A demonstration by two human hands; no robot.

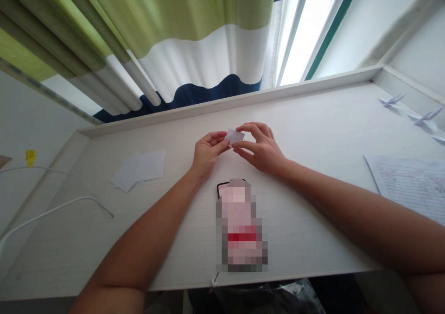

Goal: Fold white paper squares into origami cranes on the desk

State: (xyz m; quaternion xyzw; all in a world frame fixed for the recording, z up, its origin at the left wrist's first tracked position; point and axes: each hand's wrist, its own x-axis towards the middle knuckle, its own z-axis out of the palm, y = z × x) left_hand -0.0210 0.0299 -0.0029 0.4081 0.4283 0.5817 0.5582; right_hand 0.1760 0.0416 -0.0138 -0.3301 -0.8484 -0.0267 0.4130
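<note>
A small piece of white paper (235, 138) is held up between my hands above the middle of the white desk. My left hand (210, 151) pinches its left side, with the thumb in front and the fingers curled behind. From the other side, my right hand (260, 146) has its fingertips on the paper's upper right and lower edges, the fingers curved around it. Below the hands lies a phone (239, 226), its screen mostly blurred out. To the left of my left hand, several loose white sheets (146, 166) overlap in a pile.
Folded white paper shapes (392, 101) stand at the desk's far right, near its raised edge. A written, lined sheet (410, 184) lies at the right. White cables (69, 207) cross the left side. Behind the desk (181, 254) hangs a green, white and blue curtain (208, 40) beside a window.
</note>
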